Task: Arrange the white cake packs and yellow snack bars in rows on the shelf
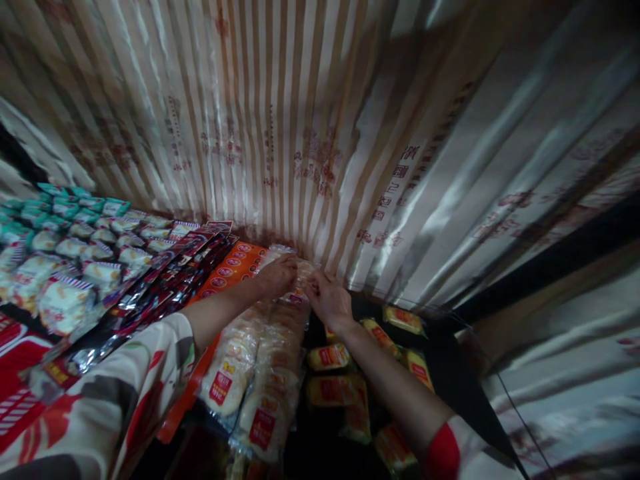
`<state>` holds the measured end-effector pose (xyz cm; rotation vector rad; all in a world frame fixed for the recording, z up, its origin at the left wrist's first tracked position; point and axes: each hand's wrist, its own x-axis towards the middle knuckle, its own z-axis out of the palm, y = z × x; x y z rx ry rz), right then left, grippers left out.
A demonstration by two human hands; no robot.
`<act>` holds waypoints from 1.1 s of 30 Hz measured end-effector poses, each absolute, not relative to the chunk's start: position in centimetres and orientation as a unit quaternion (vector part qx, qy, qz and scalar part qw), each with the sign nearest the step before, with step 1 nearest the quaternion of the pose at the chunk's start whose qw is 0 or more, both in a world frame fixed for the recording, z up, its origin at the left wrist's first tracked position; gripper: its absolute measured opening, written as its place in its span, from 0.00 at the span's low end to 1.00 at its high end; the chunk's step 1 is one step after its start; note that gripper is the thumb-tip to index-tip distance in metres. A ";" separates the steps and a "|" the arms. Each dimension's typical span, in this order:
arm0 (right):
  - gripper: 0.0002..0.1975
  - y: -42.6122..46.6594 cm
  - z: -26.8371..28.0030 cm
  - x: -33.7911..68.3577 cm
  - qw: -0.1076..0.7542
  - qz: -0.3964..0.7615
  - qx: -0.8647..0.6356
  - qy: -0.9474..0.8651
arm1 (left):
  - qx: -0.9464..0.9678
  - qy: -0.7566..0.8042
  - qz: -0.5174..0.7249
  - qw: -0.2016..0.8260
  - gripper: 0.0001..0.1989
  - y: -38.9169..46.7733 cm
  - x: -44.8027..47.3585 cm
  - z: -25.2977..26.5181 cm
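At the back end of a row of clear plastic packets of pale round pastries, my left hand (280, 275) has its fingers closed on the top of a pastry packet (303, 272). My right hand (330, 299) pinches the right side of that same packet; its fingertips are partly hidden. Nearer to me, more of these packets with red labels lie in two columns: a left pastry packet (223, 387) and a right pastry packet (264, 420). Under their left side shows an orange printed sheet (227, 270).
Yellow snack packs (330, 357) lie scattered on a black surface (443, 370) at right. On the left are dark shiny packets (170, 293), white snack bags (65, 303), green bags (65, 207) and a red basket (15, 400). A pleated printed curtain (280, 120) hangs behind.
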<state>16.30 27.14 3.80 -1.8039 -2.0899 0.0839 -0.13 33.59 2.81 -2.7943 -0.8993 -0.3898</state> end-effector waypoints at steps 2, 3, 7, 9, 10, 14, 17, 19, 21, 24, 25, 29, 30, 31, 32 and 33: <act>0.14 26.6 4.2 16.7 0.172 0.037 -0.625 -0.760 | -0.940 -0.303 -0.132 0.084 0.05 33.6 -0.1 2.8; 0.14 26.5 4.3 16.9 0.155 0.055 -0.612 -0.773 | -0.941 -0.303 -0.129 0.081 0.05 33.5 -0.1 2.9; 0.13 26.5 4.3 17.4 0.114 0.129 -0.563 -0.809 | -0.939 -0.314 -0.117 0.081 0.05 33.1 -0.1 3.2; 0.12 26.7 4.2 17.3 0.112 0.139 -0.549 -0.817 | -0.937 -0.318 -0.114 0.086 0.05 33.0 -0.1 3.2; 0.12 26.8 4.1 17.2 0.110 0.144 -0.542 -0.820 | -0.937 -0.318 -0.114 0.088 0.05 33.0 -0.1 3.2; 0.12 26.7 4.1 16.6 0.107 0.167 -0.528 -0.826 | -0.937 -0.317 -0.116 0.089 0.05 33.2 -0.2 2.8; 0.12 26.3 4.2 16.4 0.103 0.141 -0.558 -0.811 | -0.937 -0.315 -0.127 0.083 0.05 33.1 -0.3 2.6; 0.12 26.1 4.2 16.3 0.111 0.114 -0.583 -0.797 | -0.935 -0.317 -0.141 0.070 0.05 32.9 -0.4 2.8; 0.12 26.0 4.1 16.2 0.120 0.099 -0.597 -0.787 | -0.932 -0.323 -0.158 0.051 0.05 32.4 -0.6 3.3; 0.12 25.9 4.0 16.0 0.125 0.086 -0.611 -0.777 | -0.929 -0.331 -0.166 0.025 0.05 31.6 -1.0 4.2; 0.13 25.9 4.0 16.0 0.125 0.083 -0.615 -0.774 | -0.929 -0.331 -0.165 0.022 0.07 31.3 -1.1 4.4; 0.13 25.7 4.1 15.7 0.120 0.080 -0.625 -0.767 | -0.935 -0.318 -0.149 0.040 0.05 30.8 -1.7 4.7; 0.12 25.6 4.2 15.7 0.124 0.072 -0.625 -0.767 | -0.937 -0.315 -0.143 0.045 0.03 30.8 -1.7 4.5; 0.11 25.4 4.3 15.7 0.134 0.057 -0.624 -0.768 | -0.938 -0.314 -0.139 0.049 0.03 30.9 -1.7 4.3; 0.10 25.2 4.4 15.7 0.149 0.036 -0.618 -0.771 | -0.938 -0.314 -0.139 0.052 0.03 31.0 -1.7 4.1; 0.10 24.9 4.6 15.8 0.165 0.015 -0.609 -0.776 | -0.937 -0.315 -0.142 0.055 0.03 31.1 -1.6 3.8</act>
